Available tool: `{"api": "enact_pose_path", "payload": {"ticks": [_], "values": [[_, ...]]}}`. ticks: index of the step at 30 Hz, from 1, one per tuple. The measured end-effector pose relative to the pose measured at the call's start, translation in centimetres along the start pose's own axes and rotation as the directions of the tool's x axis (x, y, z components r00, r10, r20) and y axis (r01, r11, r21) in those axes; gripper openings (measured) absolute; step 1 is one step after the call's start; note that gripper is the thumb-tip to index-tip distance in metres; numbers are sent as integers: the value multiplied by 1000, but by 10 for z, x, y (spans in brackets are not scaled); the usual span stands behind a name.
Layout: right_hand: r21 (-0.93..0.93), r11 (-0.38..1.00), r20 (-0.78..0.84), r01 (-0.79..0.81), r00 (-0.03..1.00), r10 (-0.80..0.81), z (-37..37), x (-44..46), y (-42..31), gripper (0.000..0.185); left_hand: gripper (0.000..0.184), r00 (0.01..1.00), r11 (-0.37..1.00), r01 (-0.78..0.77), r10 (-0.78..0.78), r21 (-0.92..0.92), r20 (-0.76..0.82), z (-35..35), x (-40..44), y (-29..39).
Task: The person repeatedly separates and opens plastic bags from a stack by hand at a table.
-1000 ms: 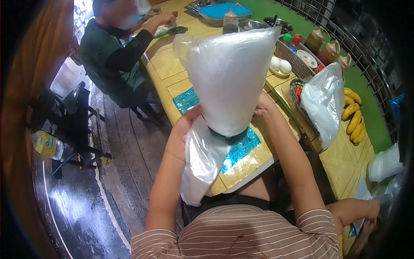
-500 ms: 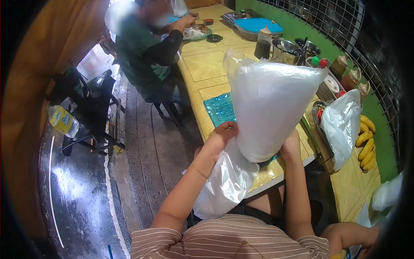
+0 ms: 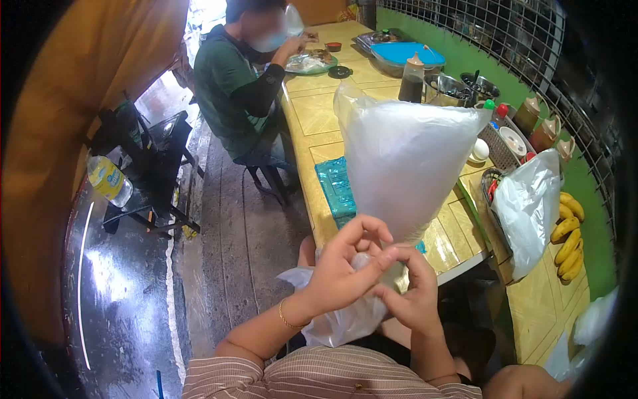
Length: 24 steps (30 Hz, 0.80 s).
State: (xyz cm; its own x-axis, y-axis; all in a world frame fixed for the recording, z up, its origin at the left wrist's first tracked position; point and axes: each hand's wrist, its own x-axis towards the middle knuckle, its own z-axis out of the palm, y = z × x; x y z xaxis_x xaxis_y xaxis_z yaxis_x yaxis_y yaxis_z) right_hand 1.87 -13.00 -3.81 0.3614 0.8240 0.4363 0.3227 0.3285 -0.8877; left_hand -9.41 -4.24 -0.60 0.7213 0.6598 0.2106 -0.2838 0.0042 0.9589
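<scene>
A large whitish bundle of thin plastic bags (image 3: pixel 405 159) stands at the table's near end, wide at the top and narrower below. In front of it, a loose plastic bag (image 3: pixel 355 322) hangs over my lap. My left hand (image 3: pixel 345 269) is closed around gathered plastic of that bag, its fingers curled. My right hand (image 3: pixel 413 292) meets it, thumb and fingers bent in a pinch at the same gathered plastic. Exactly what lies between the right fingertips is partly hidden. Under the bundle's left side lies a teal printed packet (image 3: pixel 334 189).
Beside the yellow table (image 3: pixel 319 110) a person in a dark green shirt (image 3: pixel 229 86) sits with a plate of food (image 3: pixel 309 63). Bananas (image 3: pixel 568 246), a white plastic bag (image 3: pixel 528 213) and condiment bottles (image 3: pixel 530 113) line the right. A black bench (image 3: pixel 149 169) holds a bottle (image 3: pixel 109 179).
Both my hands have come down and together from the bundle's sides, onto the loose bag's gathered plastic. The view has shifted slightly; the seated person's head is raised.
</scene>
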Motion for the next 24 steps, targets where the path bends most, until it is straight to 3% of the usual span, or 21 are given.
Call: {"api": "enact_pose_path", "payload": {"ticks": [1,4,5,9,11,14,18,20,22,24], "values": [[63,994,-28,-90,995,92,1,-3,4,27,18,995,997,63,-59,-49,80,2,-3,2],[177,983,-18,-52,998,56,-14,-5,12,14,22,993,997,-63,58,53,100,3,0,-7],[177,983,-18,-50,998,54,-16,-6,10,14,23,985,987,-123,110,99,131,3,1,-8],[88,995,-106,45,994,-36,-24,-12,0,12,26,962,955,-149,80,256,261,4,5,-4],[23,998,-137,60,989,-57,-25,-16,-4,12,21,946,987,106,-138,120,294,4,4,2],[-37,999,-184,9,983,-16,-25,-18,-9,17,20,910,982,125,-169,140,379,-1,5,-6],[-85,996,-173,11,985,-26,-26,-16,-12,23,16,929,985,123,-156,118,337,3,4,-2],[-99,994,-169,43,984,-59,-27,-16,-10,24,13,906,958,133,-222,254,362,2,2,3],[40,989,-40,141,989,-140,-31,-18,-4,25,13,925,971,111,-178,210,335,0,0,5],[-38,998,34,41,999,-39,-33,-14,-24,25,14,942,983,85,-133,165,308,-2,1,6]]}}
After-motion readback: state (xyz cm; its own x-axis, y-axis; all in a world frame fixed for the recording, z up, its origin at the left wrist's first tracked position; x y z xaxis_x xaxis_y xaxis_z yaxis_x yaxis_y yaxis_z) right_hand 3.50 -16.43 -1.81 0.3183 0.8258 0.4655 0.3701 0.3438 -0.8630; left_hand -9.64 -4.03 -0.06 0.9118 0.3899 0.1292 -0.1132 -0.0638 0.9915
